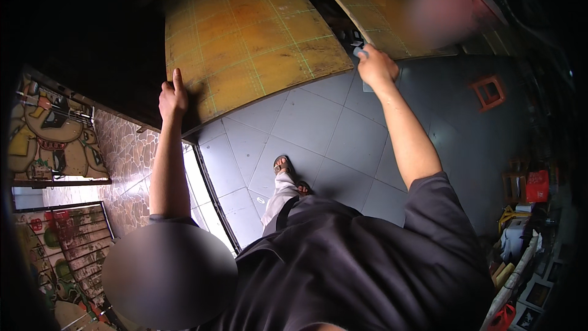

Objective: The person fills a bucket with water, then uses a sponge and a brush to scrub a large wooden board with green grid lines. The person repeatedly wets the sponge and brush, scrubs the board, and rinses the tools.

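Note:
A large yellow-brown wooden board (245, 30) marked with a green grid fills the upper middle. My left hand (173, 95) is closed at its left edge, thumb pointing up along the board. My right hand (375, 67), beyond the board's right corner, grips a grey object (361, 53), perhaps a tool's handle, whose shape is largely hidden by my fingers. It is at the lower end of a pale strip (343, 6) bordering a second yellow-brown panel (392, 30). A dark gap separates the two panels.
Grey floor tiles (300, 122) lie below, with my sandalled feet on them. An orange square frame (488, 92) is at right, above piled items and a red bag (537, 185). A threshold (214, 196) meets stone-patterned paving (122, 165) at left, beside painted panels (55, 135).

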Available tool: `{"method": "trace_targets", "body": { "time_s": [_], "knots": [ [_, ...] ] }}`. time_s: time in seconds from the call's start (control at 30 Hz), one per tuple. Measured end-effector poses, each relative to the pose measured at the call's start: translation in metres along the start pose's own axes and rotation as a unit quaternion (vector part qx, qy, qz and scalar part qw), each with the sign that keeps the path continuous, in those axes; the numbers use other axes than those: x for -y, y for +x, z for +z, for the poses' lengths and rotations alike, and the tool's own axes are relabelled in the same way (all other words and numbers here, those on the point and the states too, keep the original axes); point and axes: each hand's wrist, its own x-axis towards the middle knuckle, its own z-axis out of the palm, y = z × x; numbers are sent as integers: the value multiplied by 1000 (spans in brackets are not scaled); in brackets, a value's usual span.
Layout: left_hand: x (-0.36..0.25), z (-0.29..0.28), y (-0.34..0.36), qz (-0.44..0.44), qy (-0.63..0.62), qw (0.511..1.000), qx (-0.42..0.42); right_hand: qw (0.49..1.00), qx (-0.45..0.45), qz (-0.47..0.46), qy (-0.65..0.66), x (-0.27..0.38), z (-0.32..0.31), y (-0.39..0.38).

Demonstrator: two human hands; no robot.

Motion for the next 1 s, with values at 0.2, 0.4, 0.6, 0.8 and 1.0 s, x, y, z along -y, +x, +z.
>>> {"method": "trace_targets", "body": {
  "time_s": [0.2, 0.4, 0.6, 0.8, 1.0],
  "knots": [
    [5, 1, 3, -25, -39, 999, 13, 999, -31, -36, 23, 44, -5, -12],
    [19, 4, 15, -64, -165, 981, 74, 998, 23, -54, -29, 82, -4, -38],
    [47, -7, 16, -89, -570, 758, 304, 965, -9, -254, 66, 190, 13, -97],
    [73, -38, -2, -124, -589, 713, 360, 940, 80, -317, 100, 298, 5, -116],
    [98, -44, -1, -64, -616, 640, 454, 938, 84, -329, 72, 362, 3, -132]
  ]
}}
